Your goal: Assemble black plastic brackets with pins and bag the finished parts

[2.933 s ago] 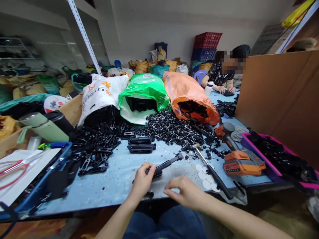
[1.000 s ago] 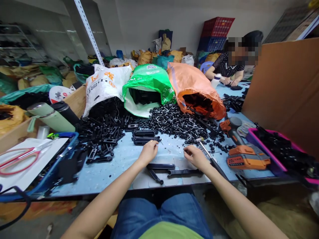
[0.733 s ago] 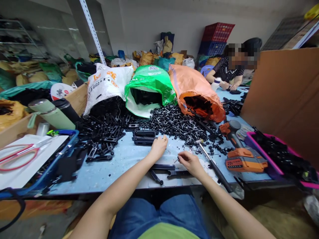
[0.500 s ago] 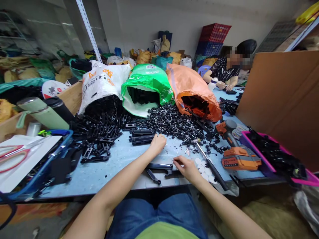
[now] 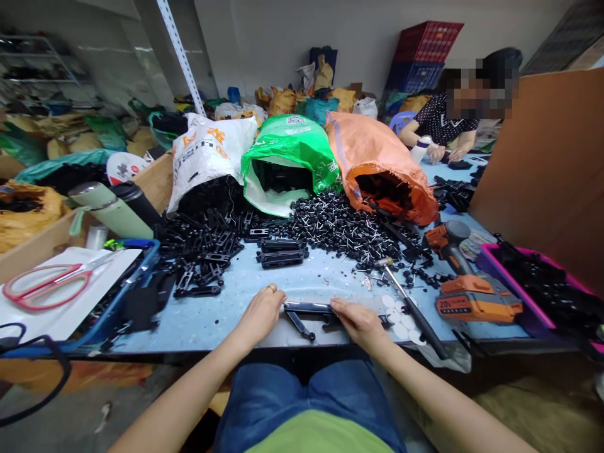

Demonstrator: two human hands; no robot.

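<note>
Along the near edge of the blue table (image 5: 189, 324), one long black bar (image 5: 309, 307) lies crosswise between two hands. At its left end is the left hand (image 5: 262, 314), fingers drawn together and touching it; whether they grip it, I cannot tell. At its right end, the right hand (image 5: 358, 321) pinches the bar between thumb and fingers. One shorter link (image 5: 301, 326) slants toward the edge below the bar, and one more black part (image 5: 385, 321) shows partly beneath the right hand.

Beyond the hands sit at least two black assemblies (image 5: 282, 258), side by side. Behind them are three open sacks: one white (image 5: 212, 151), one green (image 5: 290, 148), one orange (image 5: 377, 163). Two heaps spill out, one of links (image 5: 202, 251), one of pins (image 5: 335, 223), both too many to count.

To the right are one hammer (image 5: 415, 314), one drill (image 5: 474, 296), one pink bin (image 5: 533, 289) and several white discs (image 5: 401, 318), overlapping; to the left, one pair of scissors (image 5: 47, 286) and two flasks (image 5: 113, 211). One co-worker (image 5: 448, 123) leans at the far right.
</note>
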